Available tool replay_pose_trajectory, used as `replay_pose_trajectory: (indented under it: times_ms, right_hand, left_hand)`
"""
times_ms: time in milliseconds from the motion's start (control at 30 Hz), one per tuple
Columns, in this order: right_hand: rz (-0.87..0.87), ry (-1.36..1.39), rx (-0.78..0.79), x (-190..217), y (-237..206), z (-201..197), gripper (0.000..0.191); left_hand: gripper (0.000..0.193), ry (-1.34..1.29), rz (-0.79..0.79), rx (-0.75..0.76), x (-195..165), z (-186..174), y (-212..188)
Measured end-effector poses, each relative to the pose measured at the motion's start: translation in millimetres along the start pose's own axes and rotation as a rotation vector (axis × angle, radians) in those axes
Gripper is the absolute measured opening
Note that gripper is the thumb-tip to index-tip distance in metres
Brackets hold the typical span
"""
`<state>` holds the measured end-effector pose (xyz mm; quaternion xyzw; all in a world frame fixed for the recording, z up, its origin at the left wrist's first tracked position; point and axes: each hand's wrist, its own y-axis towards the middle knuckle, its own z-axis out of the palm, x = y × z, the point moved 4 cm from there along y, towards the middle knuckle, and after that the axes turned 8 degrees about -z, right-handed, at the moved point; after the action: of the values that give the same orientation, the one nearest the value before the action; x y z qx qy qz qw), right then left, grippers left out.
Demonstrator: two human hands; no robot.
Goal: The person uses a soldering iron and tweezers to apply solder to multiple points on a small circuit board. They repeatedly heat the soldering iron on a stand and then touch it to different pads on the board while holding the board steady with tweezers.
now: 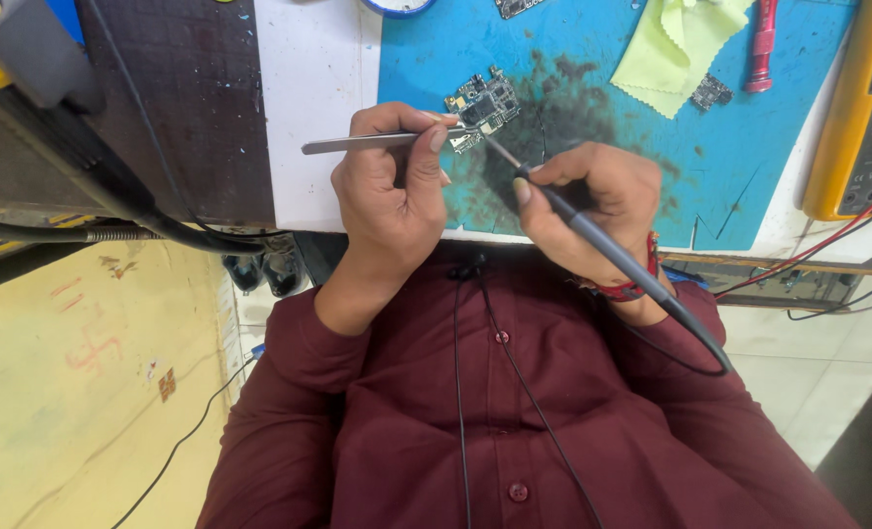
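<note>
A small green circuit board [485,103] lies on a blue work mat [602,147] stained dark in the middle. My left hand [392,181] pinches metal tweezers [357,143], their tips resting at the board's near edge. My right hand [592,206] grips a thin grey soldering iron [612,250] like a pen, its fine tip touching the board beside the tweezer tips. The iron's cable trails back over my maroon shirt.
A yellow cloth [676,44] and a red-handled tool [761,44] lie at the mat's far right, with a small board piece [712,93] between. A yellow multimeter [862,108] with red and black leads stands at the right edge. A dark mat [181,108] and thick cables lie left.
</note>
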<state>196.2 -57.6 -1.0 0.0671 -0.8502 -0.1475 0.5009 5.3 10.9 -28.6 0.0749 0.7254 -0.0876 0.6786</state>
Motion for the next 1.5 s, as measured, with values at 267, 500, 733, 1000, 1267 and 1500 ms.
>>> replay_pose_trajectory:
  times_ms: [267, 500, 733, 1000, 1267, 1500]
  right_hand:
    - [-0.037, -0.055, 0.029, 3.6, 4.2, 2.0, 0.018]
    - [-0.049, -0.05, 0.045, 3.4, 4.9, 2.1, 0.017]
    - [-0.024, -0.075, 0.037, 3.5, 4.4, 1.8, 0.017]
    - [-0.04, -0.061, 0.038, 3.9, 5.5, 2.0, 0.017]
    - [-0.037, -0.046, 0.044, 4.5, 5.4, 1.6, 0.017]
    - [-0.065, -0.042, 0.041, 3.4, 5.7, 2.1, 0.016]
  left_hand:
    - [0.012, 0.036, 0.013, -0.008, -2.1, -0.2, 0.1]
    - [0.012, 0.094, 0.034, 0.002, -2.8, 0.4, 1.4]
    - [0.012, 0.117, 0.027, -0.01, -4.0, 0.2, 1.1]
    - [0.011, 0.119, 0.023, -0.009, -4.0, 0.3, 0.5]
    - [0.012, 0.127, 0.034, -0.01, -3.8, 0.2, 1.0]
    - [0.012, 0.116, 0.027, 0.002, -3.7, 0.1, 2.1]
